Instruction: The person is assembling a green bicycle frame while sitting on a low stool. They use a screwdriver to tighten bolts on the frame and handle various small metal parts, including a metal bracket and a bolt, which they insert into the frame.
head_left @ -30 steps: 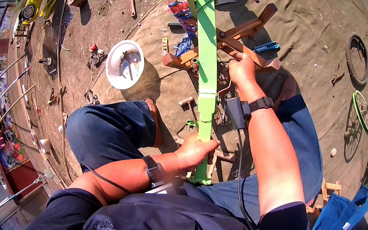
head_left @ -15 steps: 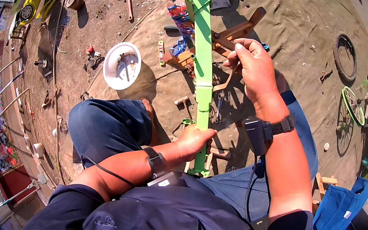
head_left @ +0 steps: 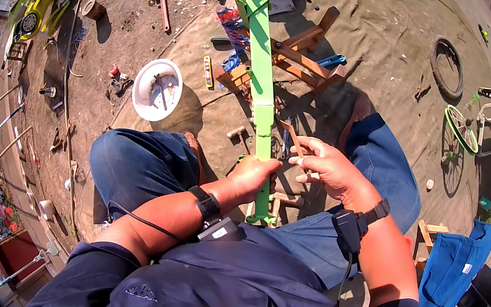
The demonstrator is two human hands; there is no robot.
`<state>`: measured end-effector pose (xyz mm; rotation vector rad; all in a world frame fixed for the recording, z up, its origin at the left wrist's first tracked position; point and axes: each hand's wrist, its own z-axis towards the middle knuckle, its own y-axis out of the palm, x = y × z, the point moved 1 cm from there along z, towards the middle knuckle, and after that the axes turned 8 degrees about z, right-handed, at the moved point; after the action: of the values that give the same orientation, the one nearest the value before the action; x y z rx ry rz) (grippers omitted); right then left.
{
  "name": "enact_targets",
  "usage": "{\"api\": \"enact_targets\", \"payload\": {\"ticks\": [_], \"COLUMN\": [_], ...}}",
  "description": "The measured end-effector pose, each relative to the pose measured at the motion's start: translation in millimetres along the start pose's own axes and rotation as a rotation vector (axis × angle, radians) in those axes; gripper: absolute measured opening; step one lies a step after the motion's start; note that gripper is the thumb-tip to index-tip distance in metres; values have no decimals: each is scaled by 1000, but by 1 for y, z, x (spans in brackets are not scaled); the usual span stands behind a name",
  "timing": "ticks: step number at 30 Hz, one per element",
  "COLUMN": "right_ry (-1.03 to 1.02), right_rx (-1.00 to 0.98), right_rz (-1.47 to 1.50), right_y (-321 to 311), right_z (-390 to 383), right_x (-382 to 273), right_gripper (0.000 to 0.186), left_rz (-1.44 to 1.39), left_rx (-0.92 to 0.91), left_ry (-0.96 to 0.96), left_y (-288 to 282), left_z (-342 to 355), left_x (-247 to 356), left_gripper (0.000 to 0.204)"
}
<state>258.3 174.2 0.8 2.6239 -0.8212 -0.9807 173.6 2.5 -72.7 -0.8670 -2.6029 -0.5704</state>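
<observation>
My left hand (head_left: 253, 175) grips the light-green metal beam (head_left: 258, 57) near its lower end, between my knees. The beam runs up the view over a brown wooden trestle (head_left: 303, 64). My right hand (head_left: 316, 166) is just right of the beam, holding a thin copper-coloured bar (head_left: 291, 132) between thumb and fingers, with some fingers spread. Below the beam lie a hammer-like tool (head_left: 236, 133) and a metal wrench (head_left: 285, 142), partly hidden. A yellow level (head_left: 209, 72) lies left of the trestle.
A white basin (head_left: 144, 87) sits on the tarp to the left, with a pipe wrench (head_left: 161, 4) beyond. A yellow toy-like car (head_left: 42, 9) is at far left. A tyre (head_left: 449, 41), bicycle parts (head_left: 462, 129) and blue cloth (head_left: 453, 270) on a wooden stool lie to the right.
My right hand has come down along the beam toward my left hand, bringing the thin bar with it. My left hand stays on the beam, slightly higher in view.
</observation>
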Motion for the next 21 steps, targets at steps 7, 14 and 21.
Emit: {"api": "enact_targets", "payload": {"ticks": [7, 14, 21], "right_ry": [17, 11, -28], "right_rx": [53, 339, 292], "right_rz": [-756, -675, 199], "right_y": [-28, -81, -37], "right_z": [44, 163, 160], "right_x": [33, 93, -7], "right_gripper": [22, 16, 7], "left_rz": [23, 57, 51], "left_rx": [-13, -22, 10], "left_ry": [47, -7, 10], "left_y": [0, 4, -2], "left_z": [0, -2, -10], "left_x": [1, 6, 7], "left_gripper": [14, 12, 17]}}
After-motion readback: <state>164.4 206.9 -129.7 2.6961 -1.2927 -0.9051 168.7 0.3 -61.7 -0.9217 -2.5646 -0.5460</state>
